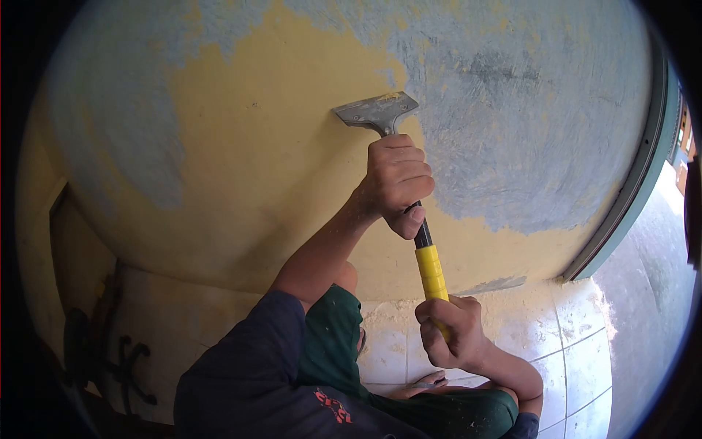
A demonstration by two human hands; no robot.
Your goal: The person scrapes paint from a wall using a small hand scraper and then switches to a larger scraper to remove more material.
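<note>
Yellow-painted plaster wall (241, 146) fills most of the view, stripped to rough blue-grey patches along its top, at its left and across its right half. Along its right edge runs a grey-green frame (640, 201); below its bottom edge spreads a floor of square white tiles (581, 351), strewn with pale yellow dust (497, 307) near the wall. Dark splayed legs (128, 366) stand at the floor's left side.

One long-handled scraper with a flat grey metal head, black shaft and yellow-wrapped grip (431, 274) is held up before the wall, near the border of yellow and grey. Its long axis slants steeply, head up and slightly left, grip down and right. Both hands are clamped on it, well apart: the left hand (398, 179) just below the head, the right hand (452, 329) around the grip's lower end. Whether the blade touches the wall, I cannot tell.
</note>
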